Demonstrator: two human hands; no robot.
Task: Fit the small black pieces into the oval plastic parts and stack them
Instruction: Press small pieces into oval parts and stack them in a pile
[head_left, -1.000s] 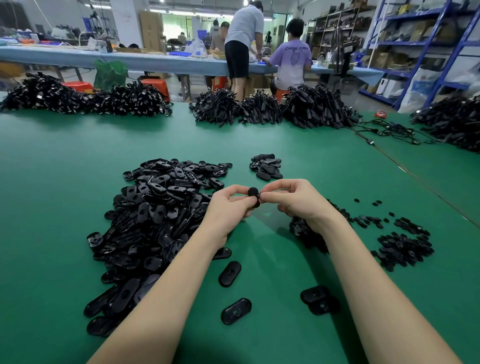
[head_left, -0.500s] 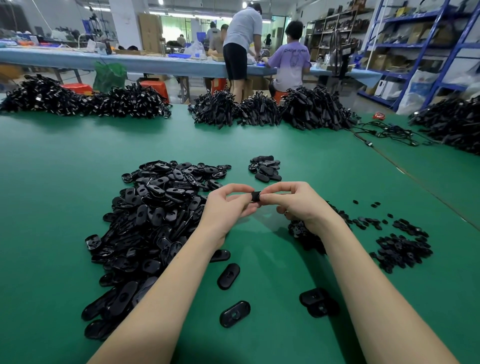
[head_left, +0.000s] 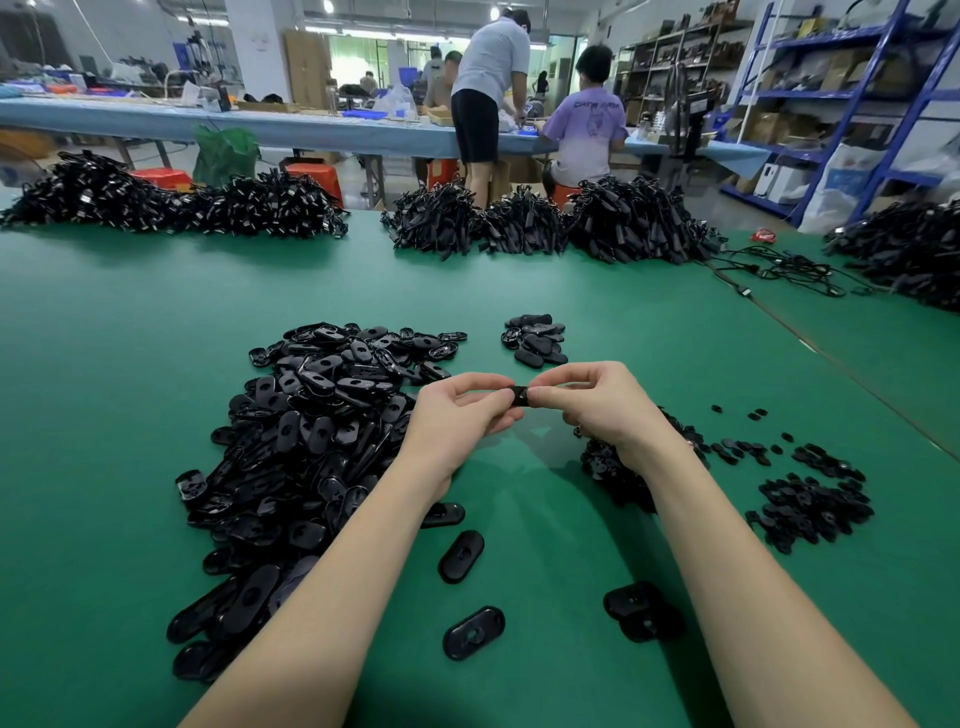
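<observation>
I have one view only, from a wide-angle camera on the head: it looks forward and down across the table (head_left: 130, 312), close over the hands (head_left: 524, 410), with the room's far end along the top.

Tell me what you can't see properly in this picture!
Head view only:
- The black part that the left hand and right hand pinch: fingers cover most of it.
- The small black pieces pile: right wrist hides part.
- The far shelves: contents too small.
</observation>
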